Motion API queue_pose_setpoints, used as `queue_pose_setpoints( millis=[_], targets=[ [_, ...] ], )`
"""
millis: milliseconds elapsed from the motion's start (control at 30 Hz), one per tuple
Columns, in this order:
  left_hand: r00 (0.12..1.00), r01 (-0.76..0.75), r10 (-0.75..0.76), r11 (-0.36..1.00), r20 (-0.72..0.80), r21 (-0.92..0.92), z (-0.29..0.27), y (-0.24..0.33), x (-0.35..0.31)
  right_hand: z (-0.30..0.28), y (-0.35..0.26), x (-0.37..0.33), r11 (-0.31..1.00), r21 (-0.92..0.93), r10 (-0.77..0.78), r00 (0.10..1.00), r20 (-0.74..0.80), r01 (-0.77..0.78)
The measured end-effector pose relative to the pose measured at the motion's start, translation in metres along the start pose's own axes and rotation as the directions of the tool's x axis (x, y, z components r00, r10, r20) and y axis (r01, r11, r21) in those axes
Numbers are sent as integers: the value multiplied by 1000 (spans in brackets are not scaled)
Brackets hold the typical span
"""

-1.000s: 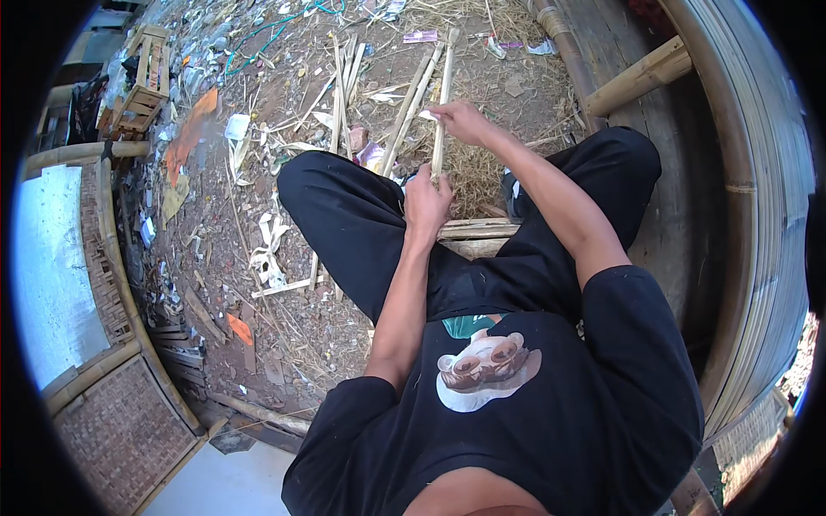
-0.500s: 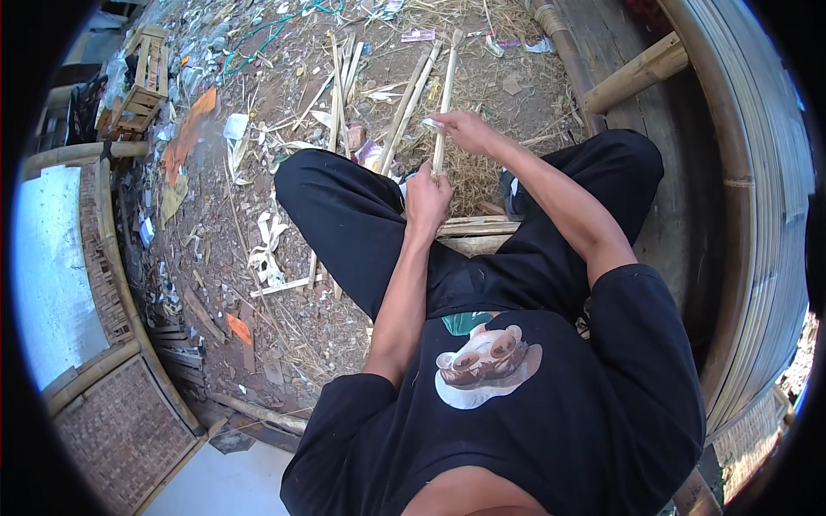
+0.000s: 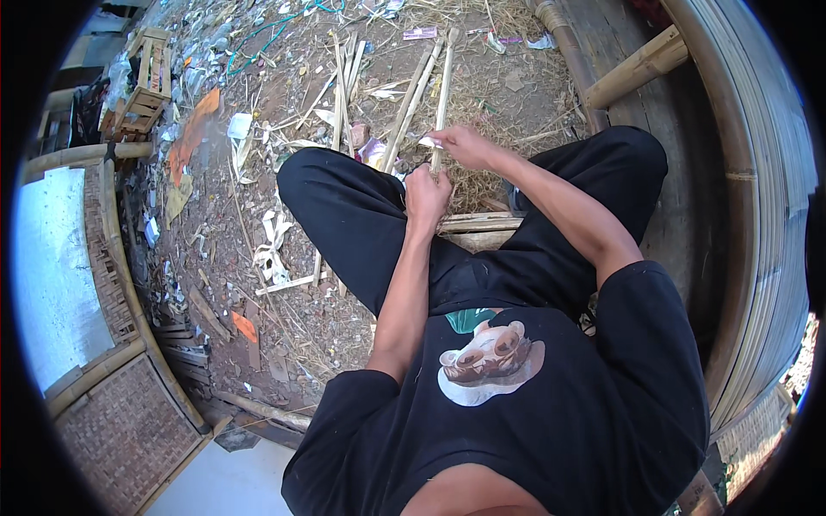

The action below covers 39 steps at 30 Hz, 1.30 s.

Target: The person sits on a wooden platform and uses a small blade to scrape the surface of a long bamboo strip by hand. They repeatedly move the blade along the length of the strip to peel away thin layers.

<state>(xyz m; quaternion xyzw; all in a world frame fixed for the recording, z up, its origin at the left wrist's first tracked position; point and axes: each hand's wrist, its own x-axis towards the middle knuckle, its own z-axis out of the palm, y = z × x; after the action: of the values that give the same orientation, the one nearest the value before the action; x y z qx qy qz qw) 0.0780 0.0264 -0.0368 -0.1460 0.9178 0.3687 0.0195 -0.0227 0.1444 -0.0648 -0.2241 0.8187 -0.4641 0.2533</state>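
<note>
Leftward of stick [image 3: 444, 95]: crate [image 3: 157, 69], contents unclr.

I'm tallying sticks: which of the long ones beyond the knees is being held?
The rightmost long stick, its near end in the left hand; the other long sticks lie left of it, with neither hand on them.

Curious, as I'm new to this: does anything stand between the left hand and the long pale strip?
Nothing visible does: the left hand holds the long pale strip at its near end. The right hand, farther up, has a small whitish thing I can't identify.
</note>
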Motion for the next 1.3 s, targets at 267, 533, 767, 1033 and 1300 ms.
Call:
queue_pose_setpoints(
  millis=[267,533,767,1033,1300],
  targets=[
    [998,63,-63,997,3,-49,-8,6,4,-5,-6,4,1000,7,-11,995,103,10],
    [965,192,-190,981,183,10,-29,13,-3,-5,-19,-7,975,-143,-177,984,-28,171],
    [981,157,-159,987,115,26,-20,4,-15,6,-18,-9,984,-135,-126,988,-92,113],
    [965,240,-242,970,100,27,-21,13,-15,31,-20,-29,978,-132,-178,974,-141,160],
    [954,299,-299,954,23,28,-13,-5,-8,2,-56,-28,867,484,-5,969,247,-119]
  ],
)
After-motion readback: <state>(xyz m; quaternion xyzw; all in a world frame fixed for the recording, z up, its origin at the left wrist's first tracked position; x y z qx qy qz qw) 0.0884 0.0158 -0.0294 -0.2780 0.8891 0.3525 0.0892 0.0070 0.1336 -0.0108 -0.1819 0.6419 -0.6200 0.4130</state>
